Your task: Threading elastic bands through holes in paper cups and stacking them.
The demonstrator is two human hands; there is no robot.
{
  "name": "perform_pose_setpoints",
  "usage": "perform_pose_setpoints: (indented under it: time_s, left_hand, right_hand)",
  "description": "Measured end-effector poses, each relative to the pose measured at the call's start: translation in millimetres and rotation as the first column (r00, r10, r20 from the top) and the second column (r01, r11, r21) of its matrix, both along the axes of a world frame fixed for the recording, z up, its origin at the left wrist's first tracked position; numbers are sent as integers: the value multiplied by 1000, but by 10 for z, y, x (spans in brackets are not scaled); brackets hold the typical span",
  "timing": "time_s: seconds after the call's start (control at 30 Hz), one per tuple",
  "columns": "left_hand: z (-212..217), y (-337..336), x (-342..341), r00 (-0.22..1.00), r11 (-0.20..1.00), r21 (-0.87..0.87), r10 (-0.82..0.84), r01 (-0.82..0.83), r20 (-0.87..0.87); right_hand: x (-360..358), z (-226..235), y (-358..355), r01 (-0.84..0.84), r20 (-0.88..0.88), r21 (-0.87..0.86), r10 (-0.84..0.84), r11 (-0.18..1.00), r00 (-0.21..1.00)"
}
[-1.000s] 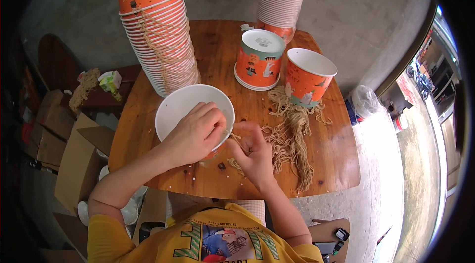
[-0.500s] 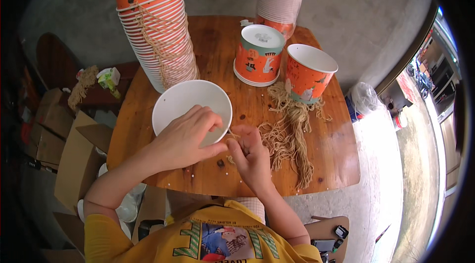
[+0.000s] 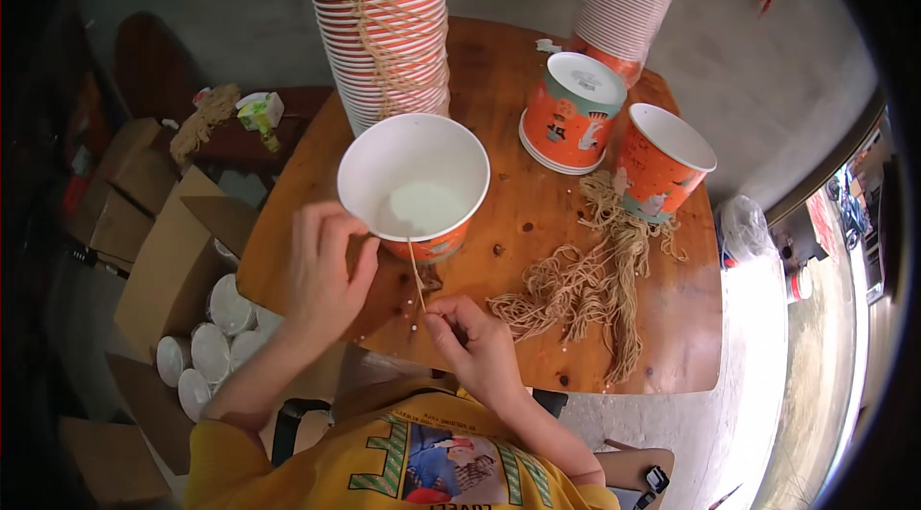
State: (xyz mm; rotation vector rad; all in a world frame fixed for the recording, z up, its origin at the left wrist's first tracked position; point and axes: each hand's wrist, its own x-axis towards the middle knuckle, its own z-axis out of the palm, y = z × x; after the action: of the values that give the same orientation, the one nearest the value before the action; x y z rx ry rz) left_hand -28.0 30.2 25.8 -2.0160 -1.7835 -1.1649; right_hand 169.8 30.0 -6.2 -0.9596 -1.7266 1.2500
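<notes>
An orange paper bucket (image 3: pixel 447 243) with a white inside stands upright near the middle of the wooden table. A thin tan string (image 3: pixel 416 272) comes from the near side of its rim, drawn straight toward me. My right hand (image 3: pixel 477 349) is closed, pinching the string's near end between thumb and forefinger. Beside the bucket's near left rim, my left hand (image 3: pixel 326 275) is slightly blurred, with thumb and fingers apart and nothing visible between them. To the right lies a bundle of tan strings (image 3: pixel 576 291), partly under another upright orange bucket (image 3: pixel 662 165).
Behind my bucket rises a tall stack of nested buckets (image 3: pixel 379 40) with strings hanging down it. An upside-down bucket (image 3: pixel 571 121) and a wrapped stack (image 3: pixel 628 1) stand at the back right. Left of the table, an open cardboard box (image 3: pixel 168 270) holds several white round pieces (image 3: pixel 230 304).
My left hand has come out from over the bucket to its left side. My right hand has drawn the string straight toward me. The whole view has shifted.
</notes>
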Motion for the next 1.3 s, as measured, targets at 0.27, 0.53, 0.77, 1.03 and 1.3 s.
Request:
perform_pose_setpoints:
  time_s: [0.27, 0.53, 0.77, 1.03, 1.3]
  left_hand:
    - [-235, -143, 271, -36, 735, -93, 158, 672, 987]
    - [-218, -121, 349, -199, 787, -13, 172, 617, 965]
    - [-190, -32, 381, -241, 892, 40, 78, 451, 967]
    - [-280, 135, 317, -150, 927, 48, 8, 372, 989]
    - [-311, 172, 295, -154, 919, 42, 21, 393, 988]
  right_hand:
    - [-64, -53, 16, -14, 63, 45, 11, 999, 998]
    - [-91, -43, 46, -18, 184, 382, -57, 924, 981]
    - [-78, -62, 41, -118, 305, 579, -81, 807, 949]
    - [-116, -76, 19, -164, 326, 630, -66, 759, 943]
    - [-96, -173, 31, -87, 278, 635, -121, 768, 953]
